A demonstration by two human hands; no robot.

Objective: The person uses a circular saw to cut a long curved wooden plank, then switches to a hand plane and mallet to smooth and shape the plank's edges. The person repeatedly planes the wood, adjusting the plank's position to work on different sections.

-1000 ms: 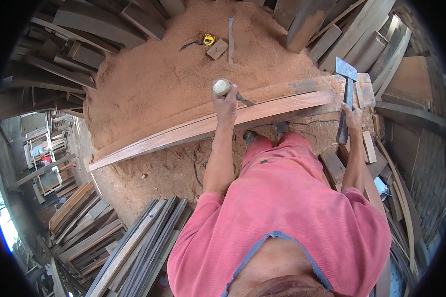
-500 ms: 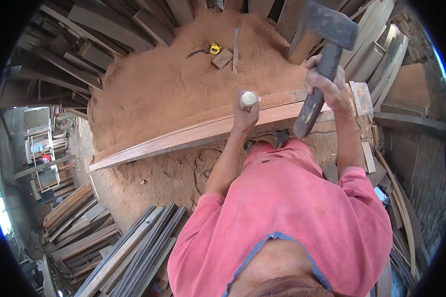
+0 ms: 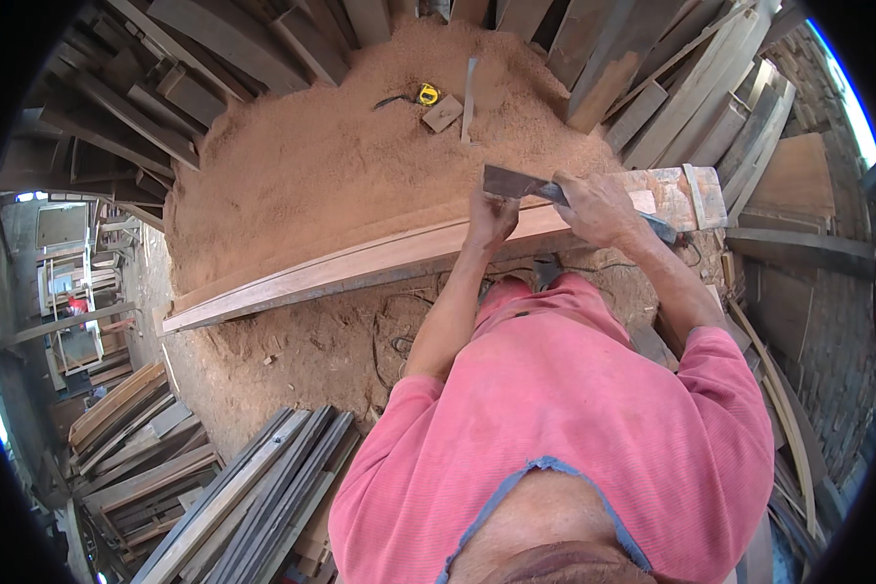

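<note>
Dark block-headed metal hammer (image 3: 514, 183) lowered, likely striking; right hand (image 3: 599, 208) clamps it, left hand (image 3: 493, 220) clamps hidden pale-topped tool.

Soft, even light fills my head view.
I see the sawdust (image 3: 331, 146) and long beam (image 3: 360, 265) clearly; boards (image 3: 136, 119) at upper left sink into shadow, blue-white glare burns both side edges, and straight lines bow toward the black rim.

Left grip (image 3: 493, 222), right grip (image 3: 596, 209) (both curled)
</note>
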